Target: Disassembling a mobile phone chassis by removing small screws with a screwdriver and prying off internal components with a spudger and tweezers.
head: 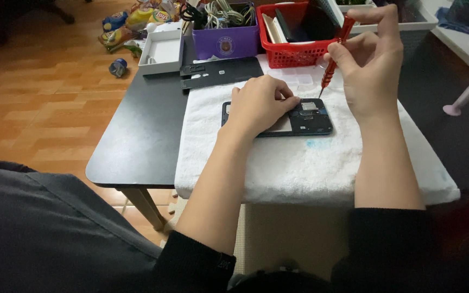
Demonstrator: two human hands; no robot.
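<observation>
An opened smartphone [310,118] with its back removed lies on a white towel [299,163] spread over a black table [137,135]. My left hand [259,103] rests flat on the phone's left half and holds it down. My right hand [373,59] grips a red screwdriver [335,54], tilted, with its tip just above the phone's upper right corner. The left part of the phone is hidden under my left hand.
The phone's black back cover [221,72] lies behind the towel. Further back stand a white box [162,51], a purple box of cables [226,30] and a red basket [297,30]. Clear plastic trays [299,76] sit by the basket. Snack bags [131,21] lie on the wooden floor.
</observation>
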